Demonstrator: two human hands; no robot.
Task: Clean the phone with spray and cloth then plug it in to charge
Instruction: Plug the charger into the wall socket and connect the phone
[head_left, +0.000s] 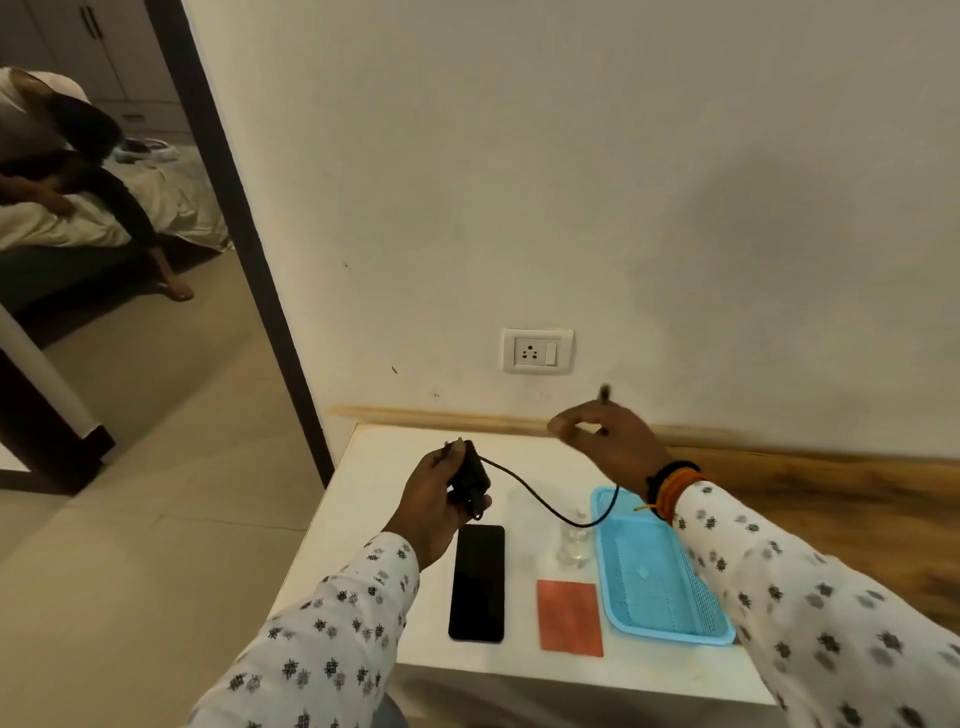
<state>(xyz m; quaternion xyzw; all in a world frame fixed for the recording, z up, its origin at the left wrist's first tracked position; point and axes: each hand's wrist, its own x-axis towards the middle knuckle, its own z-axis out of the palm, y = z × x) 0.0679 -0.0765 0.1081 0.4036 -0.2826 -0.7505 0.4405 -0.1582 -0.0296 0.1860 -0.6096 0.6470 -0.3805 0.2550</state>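
left hand (434, 506) grips charger (469, 480) | right hand (605, 441) pinches cable (545, 501) end | phone (477, 582) near surface front edge | tip: seat prongs squarely in socket (530, 351), avoid cable snagging bottle (574, 545)

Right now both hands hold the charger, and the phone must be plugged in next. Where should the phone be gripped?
Take the phone by its long side edges, from above: it lies flat, screen up, on the white table, apart from the orange cloth.

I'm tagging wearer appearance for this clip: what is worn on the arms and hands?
Both arms wear long white sleeves printed with small dark motifs. The right wrist carries stacked black and orange thread bands. The left hand and right hand are bare: no gloves or rings visible.
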